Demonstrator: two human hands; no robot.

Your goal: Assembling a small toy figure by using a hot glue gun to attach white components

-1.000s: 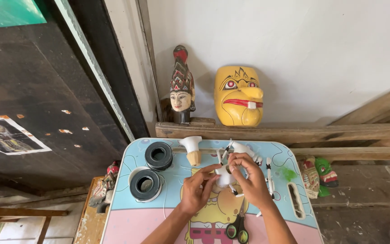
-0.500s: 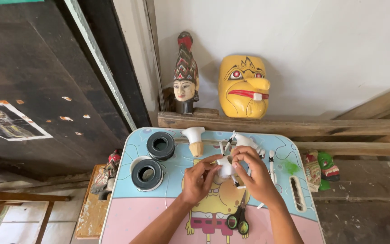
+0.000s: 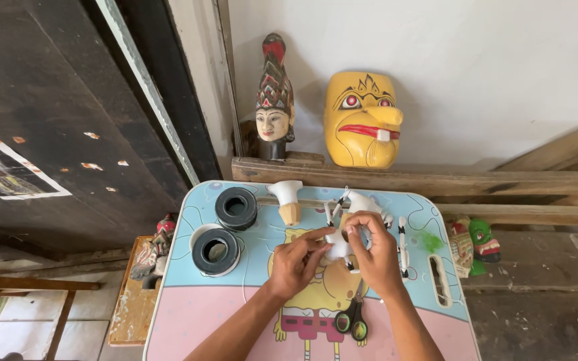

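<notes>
Both my hands meet over the middle of a small cartoon-printed table (image 3: 188, 314). My left hand (image 3: 296, 264) pinches a small white carved piece (image 3: 337, 249) with thin black-tipped sticks poking out of it. My right hand (image 3: 372, 251) curls around the same piece from the right. Just behind my fingers lies another white carved part (image 3: 362, 200). An unpainted wooden head with a white top (image 3: 287, 199) stands further back on the table.
Two black tape rolls (image 3: 236, 207) (image 3: 215, 251) sit at the table's left. Black-and-green scissors (image 3: 351, 317) lie near the front, a white stick (image 3: 403, 244) at the right. A yellow mask (image 3: 362, 120) and a painted puppet head (image 3: 273, 107) lean on the wall ledge.
My hands stay together on the white piece, shifting slightly as the fingers work on it. The camera has tilted a little, so the table sits lower in view.
</notes>
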